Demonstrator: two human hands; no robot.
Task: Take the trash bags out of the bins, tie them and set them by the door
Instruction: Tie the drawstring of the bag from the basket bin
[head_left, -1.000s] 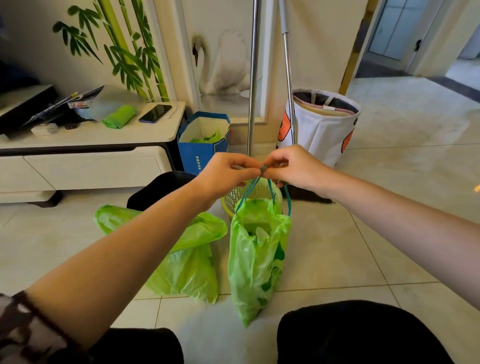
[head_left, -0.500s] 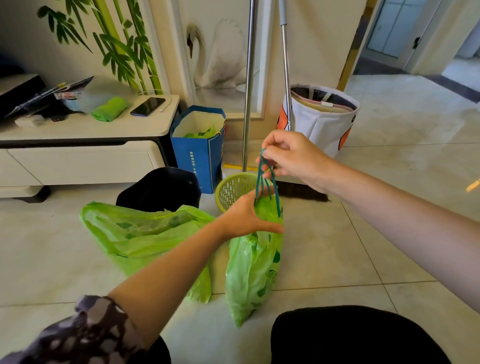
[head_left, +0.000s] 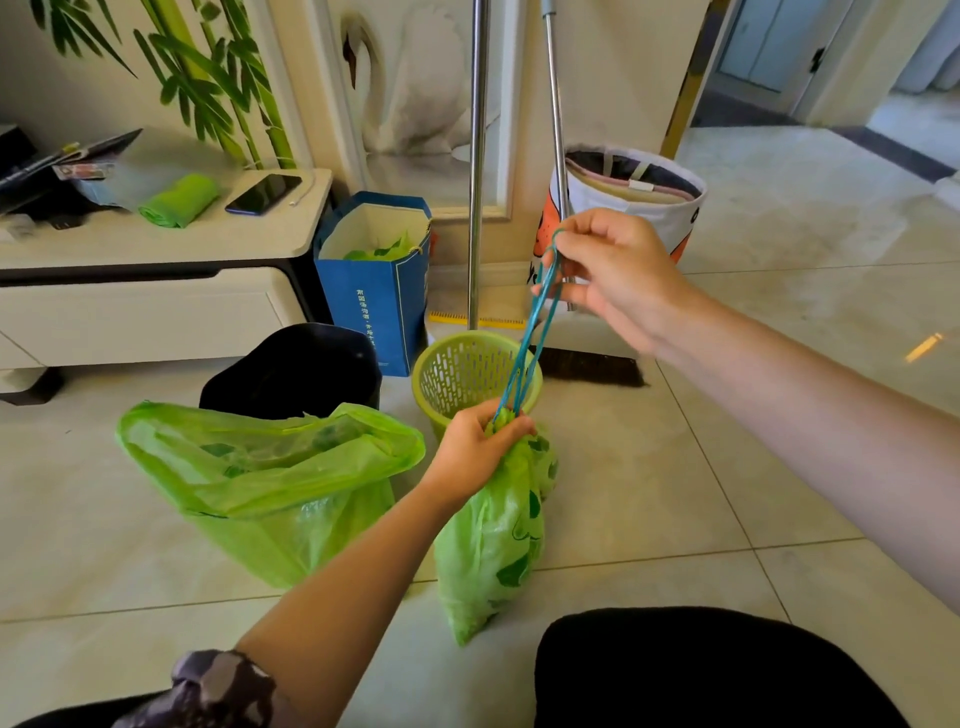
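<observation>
A small green trash bag (head_left: 493, 540) stands on the tiled floor in front of me. My left hand (head_left: 475, 452) grips its bunched neck. My right hand (head_left: 613, 275) is raised above it, shut on the blue drawstring (head_left: 530, 343), which runs taut down to the neck. To the left a larger green trash bag (head_left: 270, 483) lies open-mouthed on the floor. Behind the bags stand a black bin (head_left: 296, 371) and a green mesh basket (head_left: 467, 374).
A blue paper bag (head_left: 374, 301) leans by a white cabinet (head_left: 156, 296) holding a phone and a green roll. Two metal poles, a broom head (head_left: 592, 366) and a white fabric hamper (head_left: 634, 208) stand by the wall. An open doorway (head_left: 810, 78) lies at the far right.
My left hand dropped from the drawstring to the bag's neck and closed on it. My right hand pulled the drawstring up and to the right, cinching the mouth shut.
</observation>
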